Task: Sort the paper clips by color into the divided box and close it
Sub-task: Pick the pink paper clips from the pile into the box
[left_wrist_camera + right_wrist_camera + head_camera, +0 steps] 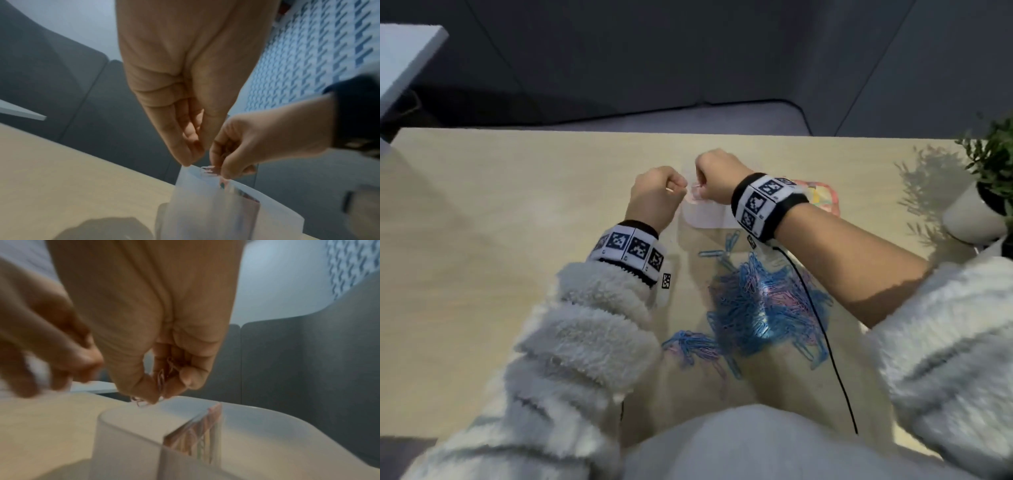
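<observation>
A translucent divided box (705, 216) (236, 204) (144, 426) stands on the wooden table, and one compartment (197, 434) holds pink, yellow and green clips. Both hands hover just above its near-left corner. My right hand (700, 186) (160, 397) (224, 172) grips a small bunch of pink paper clips (162, 379) (207, 170), some poking out below the fingertips. My left hand (681, 186) (188, 162) (61, 369) has thumb and fingers drawn together at the box rim; nothing shows between them. A big heap of blue and pink clips (763, 301) lies nearer me.
A smaller clump of blue and pink clips (691, 342) lies left of the heap. A black cable (825, 325) runs from the right wrist across it. A potted plant (983, 192) stands at the table's right edge. Grey seating (688, 68) lies beyond the far edge.
</observation>
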Available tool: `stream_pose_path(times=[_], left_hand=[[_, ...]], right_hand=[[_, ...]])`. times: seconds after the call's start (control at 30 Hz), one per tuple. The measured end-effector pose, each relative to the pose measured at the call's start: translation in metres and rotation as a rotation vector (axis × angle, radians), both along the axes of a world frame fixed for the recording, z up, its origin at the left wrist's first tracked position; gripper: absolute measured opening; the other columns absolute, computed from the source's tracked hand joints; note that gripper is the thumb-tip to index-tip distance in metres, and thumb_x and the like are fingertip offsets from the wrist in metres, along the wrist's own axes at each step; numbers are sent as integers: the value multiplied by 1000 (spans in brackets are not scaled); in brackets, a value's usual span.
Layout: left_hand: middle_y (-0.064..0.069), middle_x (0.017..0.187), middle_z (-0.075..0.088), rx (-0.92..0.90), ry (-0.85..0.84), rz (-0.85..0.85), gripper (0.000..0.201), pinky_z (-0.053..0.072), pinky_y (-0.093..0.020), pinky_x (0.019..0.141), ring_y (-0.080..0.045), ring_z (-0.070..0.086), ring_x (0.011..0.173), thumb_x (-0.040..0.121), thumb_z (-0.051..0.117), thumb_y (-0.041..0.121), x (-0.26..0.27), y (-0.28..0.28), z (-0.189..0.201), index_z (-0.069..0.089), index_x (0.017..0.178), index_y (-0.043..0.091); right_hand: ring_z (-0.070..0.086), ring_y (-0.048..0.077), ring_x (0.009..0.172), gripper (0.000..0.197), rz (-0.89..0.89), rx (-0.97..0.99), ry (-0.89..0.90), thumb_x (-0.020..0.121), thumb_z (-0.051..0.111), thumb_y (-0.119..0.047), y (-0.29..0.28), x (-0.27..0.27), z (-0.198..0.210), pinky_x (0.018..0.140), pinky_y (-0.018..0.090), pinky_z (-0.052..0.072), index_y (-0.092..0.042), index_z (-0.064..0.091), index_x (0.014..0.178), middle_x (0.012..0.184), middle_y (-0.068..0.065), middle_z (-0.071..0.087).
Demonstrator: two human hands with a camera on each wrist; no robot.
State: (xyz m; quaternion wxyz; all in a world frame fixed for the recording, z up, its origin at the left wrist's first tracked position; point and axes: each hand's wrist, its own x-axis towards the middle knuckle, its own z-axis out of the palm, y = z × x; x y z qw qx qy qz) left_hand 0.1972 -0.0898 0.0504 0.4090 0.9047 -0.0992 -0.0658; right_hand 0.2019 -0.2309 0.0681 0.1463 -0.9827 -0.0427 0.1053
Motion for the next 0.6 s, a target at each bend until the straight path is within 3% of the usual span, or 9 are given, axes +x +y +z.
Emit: stream_pose_path(times=[0.1, 0.23, 0.37, 0.43, 0.53, 0.6], left_hand=[[-4, 76, 63, 9, 44, 28, 10, 56, -42, 78, -28, 65, 74, 84, 57, 9, -39, 37, -11, 67, 82, 11], [-8, 82, 69, 73, 190, 26, 18, 55, -40, 80, -26, 66, 79, 90, 54, 18, -92, 77, -34, 68, 84, 9], [1, 83, 65, 134, 291, -82, 11, 44, -14, 65, -6, 58, 70, 88, 60, 18, -145, 95, -51, 68, 90, 11], [1, 82, 63, 156, 311, -100, 8, 45, -19, 66, -6, 55, 68, 85, 63, 15, -166, 99, -61, 67, 92, 12], [0, 89, 57, 235, 280, -120, 15, 48, -29, 78, -16, 57, 80, 84, 64, 19, -182, 95, -72, 65, 97, 12], [-5, 92, 58, 264, 238, -111, 17, 46, -31, 80, -19, 57, 85, 83, 63, 18, -185, 88, -74, 64, 98, 11]], right_hand=[[58, 36, 107, 23, 31, -80, 55, 87, 55, -9, 10, 8, -12, 90, 38, 46, 0, 60, 108, 118, 21, 60], [50, 36, 121, 37, 7, -11, 94, 91, 53, -11, 10, 6, -21, 108, 44, 36, -8, 52, 127, 132, 19, 52], [52, 34, 116, 32, 1, 119, -94, 90, 46, -5, 15, -28, -14, 102, 41, 36, -5, 56, 121, 124, 19, 57], [57, 34, 104, 24, 65, 203, -149, 86, 47, -4, 26, -68, -18, 90, 39, 42, -3, 62, 104, 110, 18, 63], [61, 29, 95, 17, 250, 179, 136, 86, 52, -14, 41, -131, -40, 82, 37, 46, -9, 66, 95, 101, 11, 68], [60, 28, 98, 16, 281, 130, 227, 84, 55, -20, 48, -157, -57, 81, 36, 45, -12, 65, 95, 102, 8, 67]])
